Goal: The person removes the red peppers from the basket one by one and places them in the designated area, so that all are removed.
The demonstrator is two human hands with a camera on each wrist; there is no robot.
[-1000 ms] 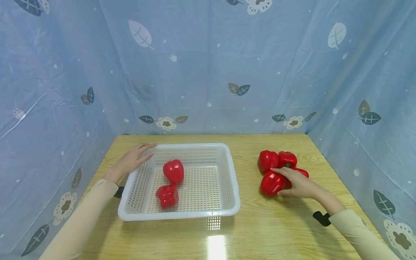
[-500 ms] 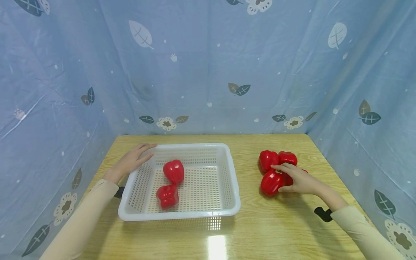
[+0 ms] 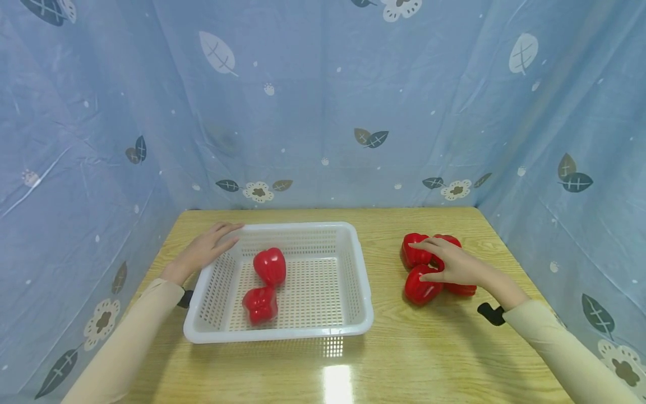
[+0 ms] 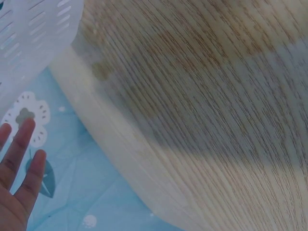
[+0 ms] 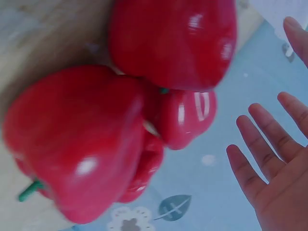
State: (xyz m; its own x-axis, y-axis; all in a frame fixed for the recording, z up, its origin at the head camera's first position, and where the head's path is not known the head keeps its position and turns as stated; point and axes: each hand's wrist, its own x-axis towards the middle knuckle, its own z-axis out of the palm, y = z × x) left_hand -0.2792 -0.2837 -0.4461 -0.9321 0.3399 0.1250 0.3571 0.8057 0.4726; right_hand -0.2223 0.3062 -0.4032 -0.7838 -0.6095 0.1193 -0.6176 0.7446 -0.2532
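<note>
My left hand (image 3: 204, 247) is at the back left corner of a white perforated plastic basket (image 3: 275, 335), its fingers extended over the rim. Two red bell peppers (image 3: 270, 267) lie inside the basket, close together. On the right, my right hand (image 3: 454, 264) is over a cluster of several red bell peppers (image 3: 421, 289), thumb and fingers spread apart. From the right wrist, its straight fingers (image 5: 262, 144) show beside the glossy peppers (image 5: 86, 139), with nothing held. One pepper has a green stem (image 5: 30, 190). The hand partly hides the peppers behind it.
Everything stands on a light wood-grain table (image 3: 393, 359). A blue curtain (image 3: 323, 112) with leaf and flower prints rises behind it and on both sides. A bright reflection lies on the tabletop in front of the basket.
My right hand has shifted up and slightly left, from the front pepper towards the back ones. More of the right-hand pepper shows below it. The left hand and basket are unchanged.
</note>
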